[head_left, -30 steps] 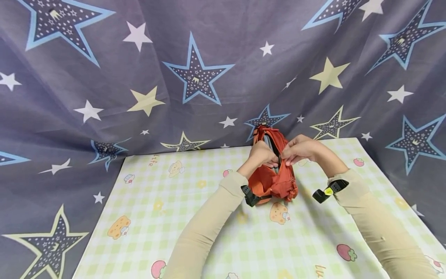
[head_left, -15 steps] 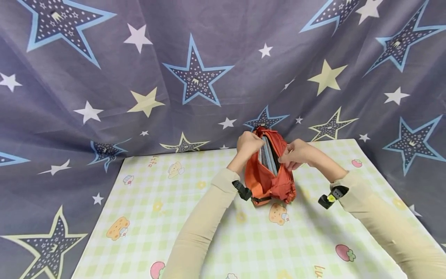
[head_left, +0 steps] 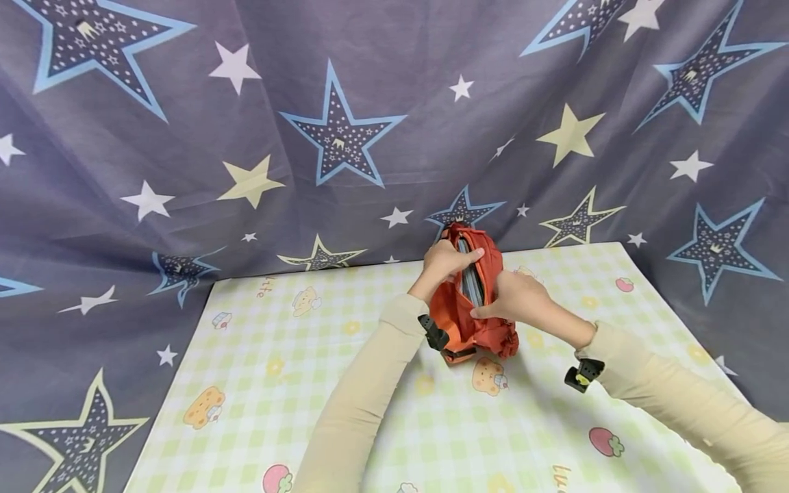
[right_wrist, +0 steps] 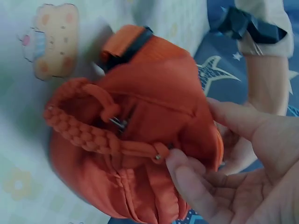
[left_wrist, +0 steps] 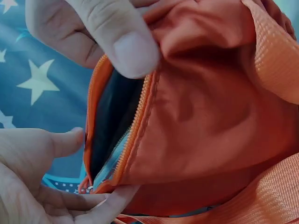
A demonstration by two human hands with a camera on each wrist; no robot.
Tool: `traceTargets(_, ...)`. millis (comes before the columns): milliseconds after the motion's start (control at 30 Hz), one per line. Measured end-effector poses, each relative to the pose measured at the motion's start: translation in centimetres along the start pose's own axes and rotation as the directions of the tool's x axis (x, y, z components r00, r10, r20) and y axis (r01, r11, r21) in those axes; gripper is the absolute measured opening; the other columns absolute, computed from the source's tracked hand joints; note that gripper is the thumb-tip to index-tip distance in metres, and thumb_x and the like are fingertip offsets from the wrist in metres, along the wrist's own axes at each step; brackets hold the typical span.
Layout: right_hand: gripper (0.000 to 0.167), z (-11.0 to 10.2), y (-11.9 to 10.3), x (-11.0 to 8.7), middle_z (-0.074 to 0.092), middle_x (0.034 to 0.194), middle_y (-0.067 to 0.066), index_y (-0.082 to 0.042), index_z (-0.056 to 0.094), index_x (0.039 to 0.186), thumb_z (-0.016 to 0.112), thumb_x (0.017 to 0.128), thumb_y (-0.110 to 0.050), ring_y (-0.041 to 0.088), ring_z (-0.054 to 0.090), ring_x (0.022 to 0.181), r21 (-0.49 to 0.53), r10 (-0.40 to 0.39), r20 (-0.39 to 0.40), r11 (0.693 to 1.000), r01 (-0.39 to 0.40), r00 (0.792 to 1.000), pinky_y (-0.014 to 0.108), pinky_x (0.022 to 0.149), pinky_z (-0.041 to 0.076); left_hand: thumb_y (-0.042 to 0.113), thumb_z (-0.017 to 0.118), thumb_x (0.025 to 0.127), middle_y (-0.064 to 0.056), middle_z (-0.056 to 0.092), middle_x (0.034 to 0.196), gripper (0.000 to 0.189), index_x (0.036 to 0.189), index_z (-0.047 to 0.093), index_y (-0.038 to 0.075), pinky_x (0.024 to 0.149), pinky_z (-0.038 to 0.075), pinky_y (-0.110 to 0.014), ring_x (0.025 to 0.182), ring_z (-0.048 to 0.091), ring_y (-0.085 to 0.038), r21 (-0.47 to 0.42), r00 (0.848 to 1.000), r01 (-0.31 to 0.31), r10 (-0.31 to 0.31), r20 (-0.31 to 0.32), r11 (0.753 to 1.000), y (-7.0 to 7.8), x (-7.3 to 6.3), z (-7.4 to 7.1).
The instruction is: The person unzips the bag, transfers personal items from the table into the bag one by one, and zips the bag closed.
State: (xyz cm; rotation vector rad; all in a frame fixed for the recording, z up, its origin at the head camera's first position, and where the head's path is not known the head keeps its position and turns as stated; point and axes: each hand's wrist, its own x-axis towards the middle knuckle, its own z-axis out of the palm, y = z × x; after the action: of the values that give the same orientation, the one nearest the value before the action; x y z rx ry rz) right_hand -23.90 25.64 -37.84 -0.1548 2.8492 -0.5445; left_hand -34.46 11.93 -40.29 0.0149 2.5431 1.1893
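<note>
A red-orange fabric bag (head_left: 455, 316) stands near the far edge of the table, its zipped top gaping. Grey-blue contents (head_left: 472, 283) show through the slit. At the far end of the zip, my left hand (head_left: 442, 261) grips the bag, thumb stretched toward the opening. My right hand (head_left: 524, 298) holds the near end, its thumb laid by the slit. In the left wrist view, an orange zip (left_wrist: 136, 114) edges the opening, with left fingers (left_wrist: 117, 200) under its end and the right thumb (left_wrist: 136, 56) over the other side. A braided loop handle (right_wrist: 79, 130) hangs near my right hand.
The table (head_left: 246, 424) wears a green checked cloth with printed bears and fruit. Behind it hangs a dark star-patterned curtain (head_left: 431, 150), close to the bag. Black straps with small devices (head_left: 434, 333) sit on both wrists.
My left hand has come out of the bag's opening and moved to the far end of the zip. My right hand has shifted toward the near end. The opening looks narrower than half a second ago.
</note>
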Motion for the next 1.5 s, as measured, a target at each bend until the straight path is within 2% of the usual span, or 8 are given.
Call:
traceTargets(233,0.052,0.8,-0.1,-0.2,0.033,0.046,-0.007,-0.017,0.044,0.053,0.085,0.080,-0.036,0.011,0.039,0.043,-0.017,0.027,-0.038,0.999,-0.028,0.999,0.022,0.044,0.027,0.031,0.079,0.088,-0.013,0.075,0.086,0.037,0.105,0.070,-0.001,0.066,0.064,-0.037,0.067,0.076,-0.024,0.045,0.993,-0.016,0.021,-0.112,0.999,0.2,0.3,0.8)
traceTargets(400,0.047,0.8,-0.1,-0.1,0.034,0.045,-0.007,-0.018,0.045,0.052,0.081,0.080,-0.026,0.010,0.037,0.043,-0.015,0.031,-0.020,0.999,-0.031,0.999,0.022,0.044,0.027,0.029,0.082,0.087,-0.010,0.075,0.074,0.031,0.097,0.074,0.001,0.056,0.061,-0.028,0.063,0.075,-0.019,0.091,0.989,0.002,0.012,-0.145,0.996,0.4,0.5,1.1)
traceTargets(667,0.045,0.4,-0.1,-0.3,0.048,0.043,-0.002,-0.015,0.051,0.053,0.083,0.084,-0.025,0.014,0.054,0.043,-0.010,0.025,0.018,1.000,-0.025,1.000,0.021,0.043,0.031,0.025,0.087,0.082,-0.006,0.069,0.058,0.034,0.103,0.075,-0.001,0.041,0.051,-0.021,0.049,0.069,-0.014,0.068,0.989,0.007,0.003,-0.145,0.998,0.6,0.8,1.1)
traceTargets(933,0.044,1.0,0.1,-0.5,0.046,0.044,-0.004,-0.015,0.052,0.055,0.087,0.078,-0.028,0.015,0.053,0.045,-0.030,0.017,-0.009,0.999,-0.017,1.000,0.023,0.044,0.033,0.027,0.087,0.083,-0.007,0.070,0.060,0.037,0.101,0.072,-0.002,0.043,0.052,-0.022,0.068,0.077,-0.022,0.102,0.997,-0.028,0.034,-0.062,0.994,0.5,0.4,0.9)
traceTargets(1133,0.034,1.0,0.2,-0.4,0.048,0.048,-0.002,-0.015,0.048,0.058,0.076,0.074,-0.006,0.015,0.052,0.047,-0.014,-0.013,0.011,1.000,0.013,1.000,0.024,0.046,0.033,0.011,0.085,0.083,-0.011,0.069,0.058,0.039,0.113,0.069,-0.009,0.061,0.063,-0.034,0.071,0.077,-0.026,-0.009,0.999,0.028,-0.028,-0.018,1.000,0.8,0.9,1.0)
traceTargets(1300,0.044,0.4,0.6,-0.3,0.050,0.044,-0.001,-0.019,0.038,0.053,0.071,0.075,-0.001,0.015,0.062,0.045,0.016,-0.011,0.064,1.000,0.010,0.998,0.021,0.044,0.031,0.005,0.084,0.081,-0.010,0.068,0.057,0.019,0.095,0.075,-0.005,0.073,0.064,-0.041,0.058,0.074,-0.023,-0.129,0.997,0.061,-0.066,-0.033,0.990,0.6,1.2,1.2)
traceTargets(1400,0.046,-0.4,1.0,-0.3,0.047,0.044,-0.002,-0.021,0.036,0.053,0.069,0.075,0.000,0.015,0.063,0.046,0.053,-0.031,0.078,0.998,0.027,0.996,0.020,0.045,0.030,0.001,0.082,0.081,-0.010,0.068,0.057,0.008,0.084,0.076,-0.003,0.075,0.064,-0.042,0.045,0.066,-0.016,-0.270,0.994,0.063,-0.083,-0.064,0.961,0.3,1.0,1.2)
traceTargets(1500,0.040,-1.7,1.6,-0.4,0.050,0.046,-0.003,-0.019,0.042,0.053,0.071,0.073,0.000,0.015,0.062,0.048,0.062,-0.074,0.054,0.996,0.071,0.996,0.022,0.047,0.033,-0.002,0.078,0.082,-0.009,0.067,0.057,0.004,0.084,0.075,-0.004,0.078,0.064,-0.043,0.040,0.060,-0.010,-0.428,0.991,0.023,-0.076,-0.108,0.903,0.0,0.3,1.0)
